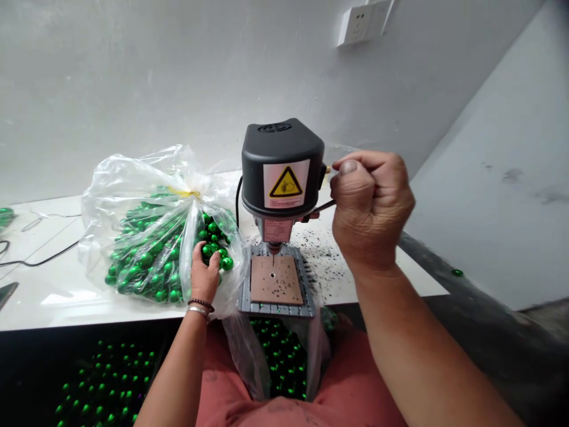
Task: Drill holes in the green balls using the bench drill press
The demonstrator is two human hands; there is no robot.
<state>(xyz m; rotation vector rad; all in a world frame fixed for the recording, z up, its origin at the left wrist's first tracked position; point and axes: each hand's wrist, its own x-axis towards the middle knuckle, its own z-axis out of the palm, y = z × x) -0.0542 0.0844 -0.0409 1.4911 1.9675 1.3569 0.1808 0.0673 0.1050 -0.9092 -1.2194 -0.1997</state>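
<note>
Green balls [144, 259], glossy, round and mirror-bright, heaped at 8 o'clock from the matte-black drill press [253, 178] within a crinkled, clear plastic bag [109, 196], with a yellow tie [183, 192] near its top. Left hand [205, 276] at 7 o'clock, fingers parted beside balls; grip on one unclear. Right hand [372, 207] at 3 o'clock, closed in a fist around the lever [325, 206]. At 6 o'clock, a flat, brown square board [275, 290] on a grooved metal base [310, 299], dark flecks [329, 255] scattered about.
</note>
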